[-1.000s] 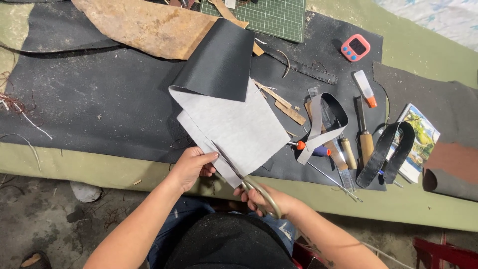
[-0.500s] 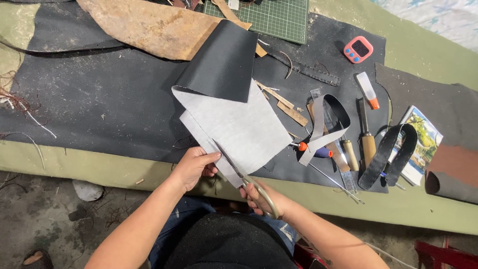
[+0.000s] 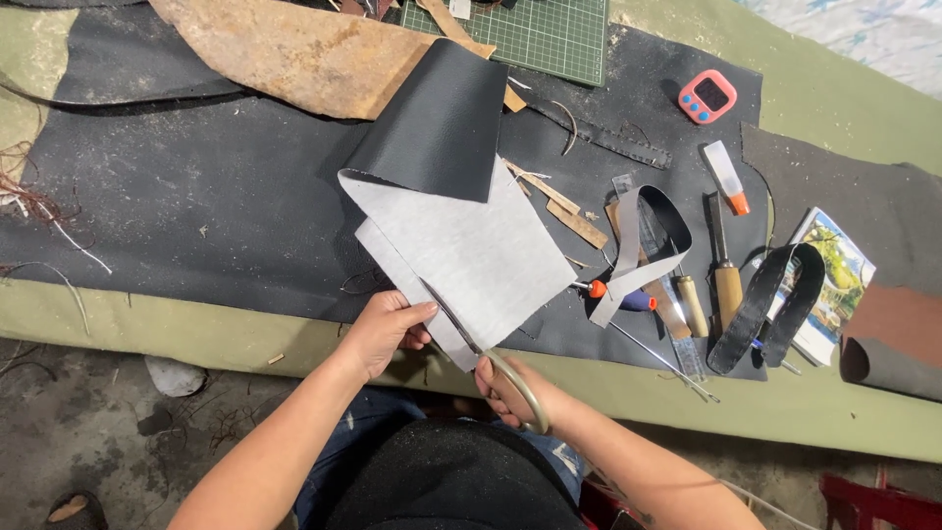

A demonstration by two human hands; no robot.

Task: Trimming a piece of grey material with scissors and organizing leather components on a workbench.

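Green tabletop (image 3: 245, 339) with black mat (image 3: 196, 196), left hand (image 3: 385, 332) grip pinching grey sheet (image 3: 471, 260), right hand (image 3: 510, 388) grip clenched on scissors (image 3: 491, 358)

Both hands low, close together: left hand (image 3: 385, 329) fingers pinched; right hand (image 3: 510, 388) fist curled.

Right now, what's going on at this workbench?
A person is cutting a folded sheet of black leather with a grey backing. The left hand pinches the sheet's near edge, while the right hand works a pair of scissors whose blades are partway into the material. The sheet lies on a dark mat over the bench. To the right lie wooden-handled tools, black straps, a glue tube and a small pink timer.
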